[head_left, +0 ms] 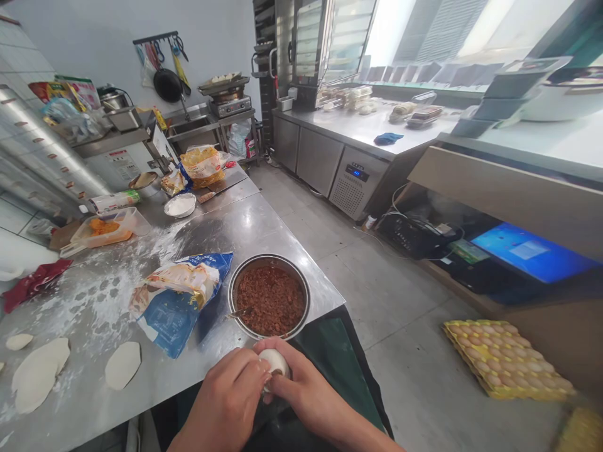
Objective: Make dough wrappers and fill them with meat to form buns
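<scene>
Nearest, the left hand (226,395) and the right hand (306,389) meet around a ball of white dough (273,360). The left fingers are bunched together, clamped on the dough's near left side; the right fingers wrap over the far side, with the thumb pressed on it. The dough is held up just off the table's (257,216) near edge, in front of a dark green apron (336,351).

Just beyond the hands stands a round metal bowl (307,307) of crumbly red-brown filling (273,295), with a spoon (241,312) leaning in at its left side. Left of the bowl lies an open blue bag (172,329), and farther left are a flat round (123,366) of dough, two overlapping wrappers (40,376) and a smaller piece (19,341). Flour (106,282) is strewn over the steel there.

On the floor to the right is a tray of eggs (509,358).

Farther along the table are a red cloth (35,285), a tub (125,233) with something orange inside, a dish of white powder (179,205) and a yellow bag (202,164). Farthest back, a black pan (167,85) hangs on the wall.
</scene>
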